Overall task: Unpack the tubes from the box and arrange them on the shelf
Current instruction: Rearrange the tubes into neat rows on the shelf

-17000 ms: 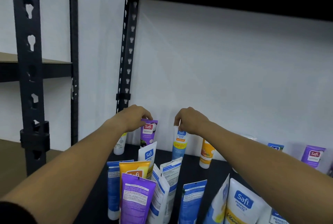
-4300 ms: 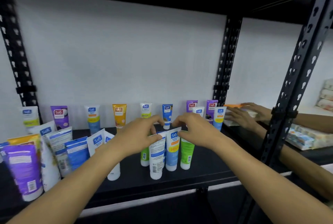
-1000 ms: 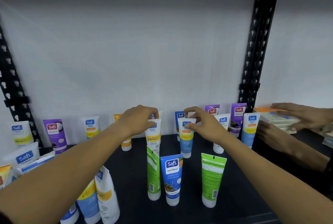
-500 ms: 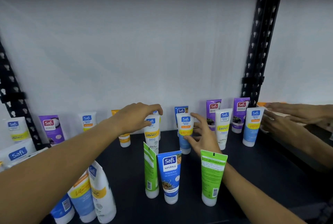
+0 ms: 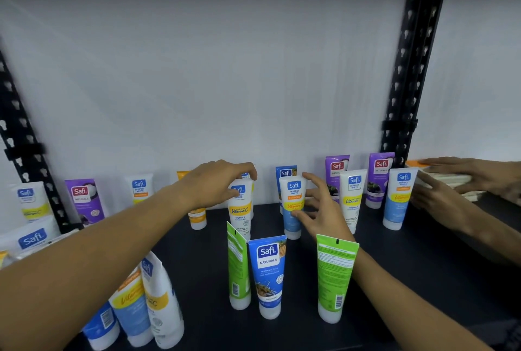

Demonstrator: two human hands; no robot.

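Note:
Several Safi tubes stand cap-down on the black shelf (image 5: 400, 271). My left hand (image 5: 214, 184) grips the top of a white Vitamin C tube (image 5: 239, 214) in the middle row. My right hand (image 5: 321, 209) is spread open just right of a white and blue tube (image 5: 293, 206), fingers apart, thumb near its lower part. In front stand a green tube (image 5: 238, 266), a blue Naturals tube (image 5: 269, 274) and a second green tube (image 5: 334, 280). Purple (image 5: 379, 178), white and blue tubes line the back wall. No box is in view.
Another person's two hands (image 5: 456, 190) rest on flat packs on the neighbouring shelf at the right. A black perforated post (image 5: 406, 96) stands at back right, another post (image 5: 22, 150) at left. Leaning tubes (image 5: 152, 300) crowd the front left.
My right hand has let go of the white and blue tube and opened beside it. My left hand stays on the Vitamin C tube. The view has shifted slightly.

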